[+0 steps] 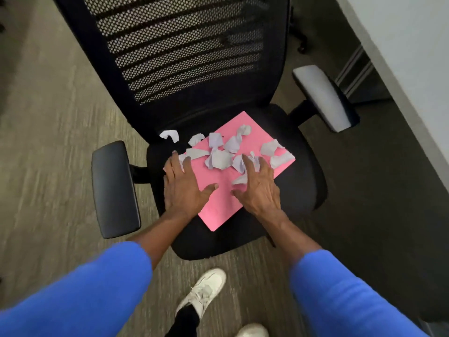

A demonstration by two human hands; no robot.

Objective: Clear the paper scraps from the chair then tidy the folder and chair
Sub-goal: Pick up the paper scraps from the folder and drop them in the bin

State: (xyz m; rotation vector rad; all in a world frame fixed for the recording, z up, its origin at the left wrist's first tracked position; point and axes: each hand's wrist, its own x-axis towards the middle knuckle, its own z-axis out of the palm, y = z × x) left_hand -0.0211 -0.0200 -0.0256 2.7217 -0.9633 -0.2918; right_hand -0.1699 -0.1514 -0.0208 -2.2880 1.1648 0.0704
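A black office chair (301, 188) with a mesh back faces me. On its seat lies a pink folder (223, 203), turned at an angle. Several crumpled white paper scraps (220, 160) are strewn over the folder's far half, and two more scraps (170, 135) lie on the seat beyond its left corner. My left hand (183, 188) rests flat on the folder's left edge and the seat, fingers spread, fingertips touching a scrap. My right hand (258, 186) lies spread over the folder's middle, fingers resting on scraps.
The chair has a dark left armrest (114, 188) and a grey-lit right armrest (324, 97). A white desk or wall panel (413, 69) runs along the right. Grey carpet (48, 142) lies to the left. My white shoes (206, 290) stand just before the seat.
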